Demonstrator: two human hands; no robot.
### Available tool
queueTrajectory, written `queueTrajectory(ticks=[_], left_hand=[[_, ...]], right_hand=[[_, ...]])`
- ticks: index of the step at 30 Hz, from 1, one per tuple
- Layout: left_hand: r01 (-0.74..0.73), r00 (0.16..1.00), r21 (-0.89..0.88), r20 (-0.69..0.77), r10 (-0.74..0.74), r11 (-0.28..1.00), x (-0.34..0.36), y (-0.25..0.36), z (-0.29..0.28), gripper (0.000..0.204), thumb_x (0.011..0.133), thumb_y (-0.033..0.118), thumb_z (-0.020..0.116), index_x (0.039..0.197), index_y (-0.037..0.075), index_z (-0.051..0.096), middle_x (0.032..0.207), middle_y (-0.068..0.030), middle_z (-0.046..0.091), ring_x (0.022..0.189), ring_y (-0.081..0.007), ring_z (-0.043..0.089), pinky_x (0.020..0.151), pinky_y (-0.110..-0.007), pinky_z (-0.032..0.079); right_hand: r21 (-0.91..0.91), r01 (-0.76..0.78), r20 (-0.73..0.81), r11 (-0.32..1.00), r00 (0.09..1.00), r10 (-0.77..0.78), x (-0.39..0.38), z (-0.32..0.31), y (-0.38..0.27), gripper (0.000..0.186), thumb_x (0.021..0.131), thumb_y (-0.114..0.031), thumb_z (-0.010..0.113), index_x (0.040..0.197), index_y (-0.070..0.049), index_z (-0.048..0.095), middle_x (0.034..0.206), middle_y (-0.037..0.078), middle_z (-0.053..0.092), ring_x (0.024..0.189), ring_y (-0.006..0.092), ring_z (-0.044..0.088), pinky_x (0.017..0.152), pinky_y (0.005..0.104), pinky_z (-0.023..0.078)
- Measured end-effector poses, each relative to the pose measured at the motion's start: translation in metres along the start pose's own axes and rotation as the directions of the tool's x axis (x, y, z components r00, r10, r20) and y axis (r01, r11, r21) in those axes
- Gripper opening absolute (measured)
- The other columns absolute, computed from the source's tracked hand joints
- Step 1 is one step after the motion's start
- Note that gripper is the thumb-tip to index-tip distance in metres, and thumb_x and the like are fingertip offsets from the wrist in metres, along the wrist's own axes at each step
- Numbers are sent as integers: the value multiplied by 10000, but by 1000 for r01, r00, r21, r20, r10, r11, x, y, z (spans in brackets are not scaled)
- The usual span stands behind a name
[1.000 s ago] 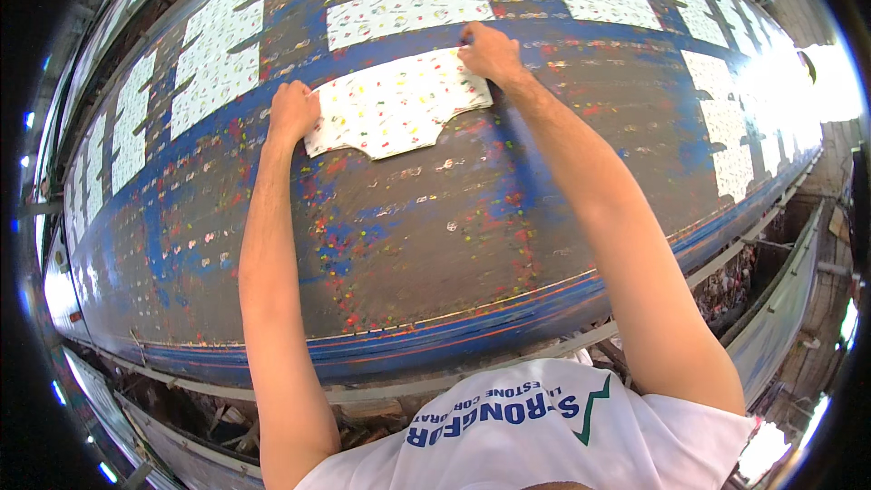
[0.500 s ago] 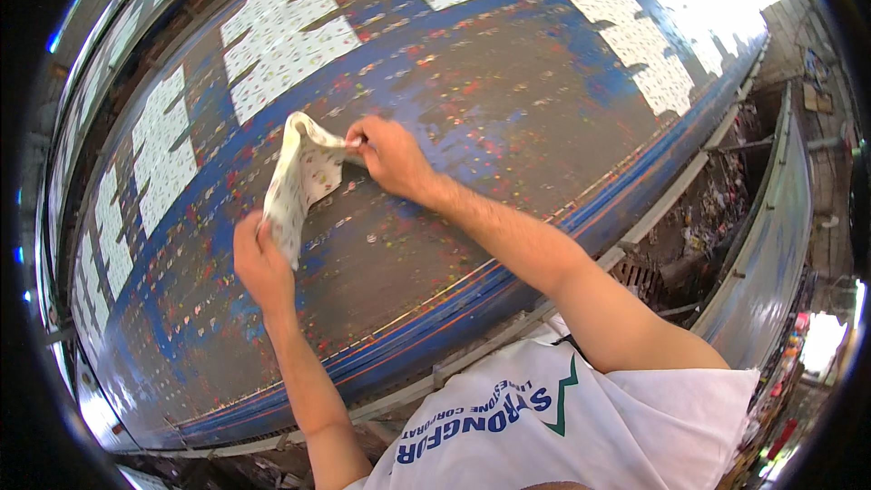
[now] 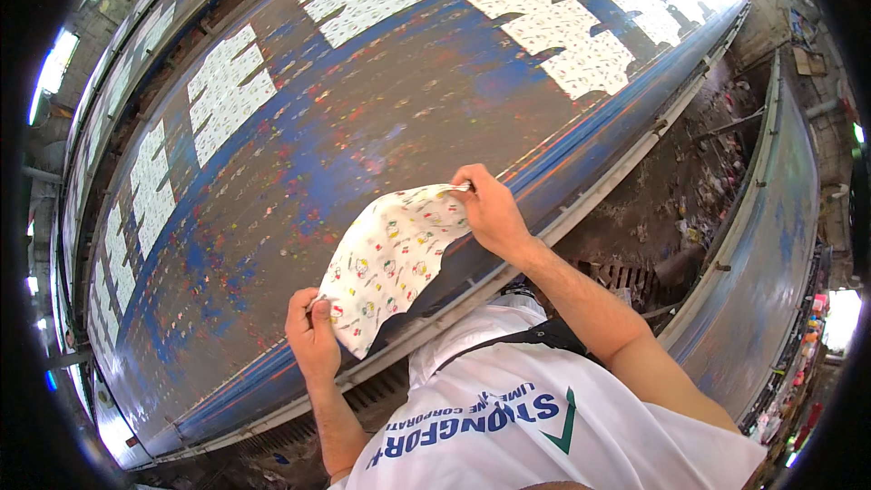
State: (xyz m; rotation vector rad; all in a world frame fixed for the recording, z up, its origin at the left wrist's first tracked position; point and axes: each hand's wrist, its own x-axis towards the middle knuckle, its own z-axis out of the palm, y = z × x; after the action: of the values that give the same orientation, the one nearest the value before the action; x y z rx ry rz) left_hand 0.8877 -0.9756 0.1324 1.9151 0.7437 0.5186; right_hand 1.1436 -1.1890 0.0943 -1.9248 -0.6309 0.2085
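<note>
A white piece of fabric (image 3: 386, 259) with a small colourful print is stretched between my two hands, over the near edge of a long table. My left hand (image 3: 313, 336) pinches its lower left corner between thumb and fingers. At the upper right corner, my right hand (image 3: 490, 213) grips the fabric with closed fingers. The piece bows between them, and its lower edge hangs free in front of my shirt. Beneath and beyond it lies the long table (image 3: 399, 141), its brown and blue surface spotted with paint.
Several printed fabric pieces with notched edges lie flat on the table, such as one fabric piece (image 3: 553, 32) beyond my right hand and another fabric piece (image 3: 231, 91) farther left. A metal rail (image 3: 581, 213) borders the near side. Another long table (image 3: 739, 236) stands at the right, past a littered gap.
Both hands have come closer to my body and to the right with the fabric. It was folded and bunched over the table; now it is spread out between them.
</note>
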Motion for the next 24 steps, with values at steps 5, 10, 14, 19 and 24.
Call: queueTrajectory(ticks=[5, 10, 14, 19, 24], left_hand=[[-3, 999, -77, 40, 6, 997, -29, 57, 110, 164, 1045, 159, 639, 1059, -4, 644, 919, -28, 622, 820, -89, 539, 748, -265, 466], [-117, 982, -99, 136, 130, 988, -30, 113, 210, 193, 1048, 212, 669, 1074, 20, 662, 905, 18, 630, 790, -44, 546, 697, -232, 459], [-178, 965, -25, 192, 179, 984, -26, 153, 270, 193, 1026, 192, 685, 1051, 0, 688, 904, -15, 657, 780, -68, 571, 696, -252, 473], [-157, 952, -16, 264, 155, 988, -12, 191, 328, 182, 981, 155, 702, 1055, -11, 705, 937, -93, 698, 811, -174, 653, 736, -307, 524], [-118, 952, -1, 285, 114, 993, 15, 207, 385, 159, 980, 130, 692, 1053, -9, 719, 932, -101, 702, 815, -189, 657, 765, -314, 524]], right_hand=[[27, -38, -71, 999, 997, 40, -35, -111, 44, 105, 1009, -26, 620, 1099, -12, 567, 885, 113, 621, 774, 196, 577, 730, 326, 492], [-5, -29, -160, 1000, 987, 27, -61, -208, 74, 133, 990, -49, 654, 1100, -20, 585, 893, 186, 652, 784, 356, 644, 715, 394, 507], [15, -86, -232, 996, 969, 87, -70, -273, 96, 121, 991, -51, 673, 1086, 0, 616, 886, 142, 673, 765, 248, 655, 708, 351, 526], [100, -129, -354, 987, 922, 156, -64, -331, 128, 249, 976, -82, 723, 1196, 19, 663, 926, 101, 714, 778, 148, 656, 720, 291, 540], [80, -272, -401, 959, 872, 281, -50, -378, 165, 208, 968, -118, 737, 1127, 14, 724, 952, 101, 735, 799, 151, 677, 715, 302, 546]])
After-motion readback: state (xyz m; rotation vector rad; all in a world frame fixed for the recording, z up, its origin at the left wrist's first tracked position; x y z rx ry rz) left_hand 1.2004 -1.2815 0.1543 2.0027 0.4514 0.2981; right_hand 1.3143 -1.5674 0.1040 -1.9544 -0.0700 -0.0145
